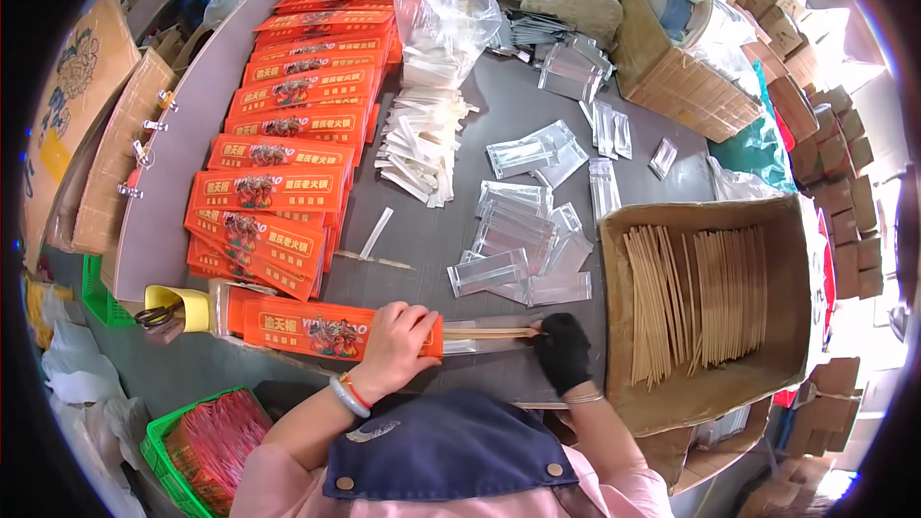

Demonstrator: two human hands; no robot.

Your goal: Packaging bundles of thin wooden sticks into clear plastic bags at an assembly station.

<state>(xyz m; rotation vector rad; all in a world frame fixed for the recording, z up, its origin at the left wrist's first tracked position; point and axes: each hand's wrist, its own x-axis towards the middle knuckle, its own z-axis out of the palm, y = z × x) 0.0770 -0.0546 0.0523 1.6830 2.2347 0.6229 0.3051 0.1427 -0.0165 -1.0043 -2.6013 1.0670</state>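
Observation:
My left hand [398, 345] grips the right end of a red printed paper sleeve [288, 326] at the table's near edge, fingers over its top. Pale wooden chopsticks [499, 333] run from the sleeve's right end to my right hand [564, 353], which wears a black glove and pinches their far right tips. How far they reach inside the sleeve is hidden. Beneath them lies a transparent plastic packet [465, 345]. Just beyond my hands is a loose pile of flat transparent packets [518, 230] with pale contents.
Overlapping red sleeves [288, 144] fill the left side, beside a heap of white paper strips [422, 144]. At right, a cardboard box [628, 379] holds many chopsticks. Scissors [156, 317] rest in a yellow holder [195, 310]. A green crate [158, 441] stands lower left.

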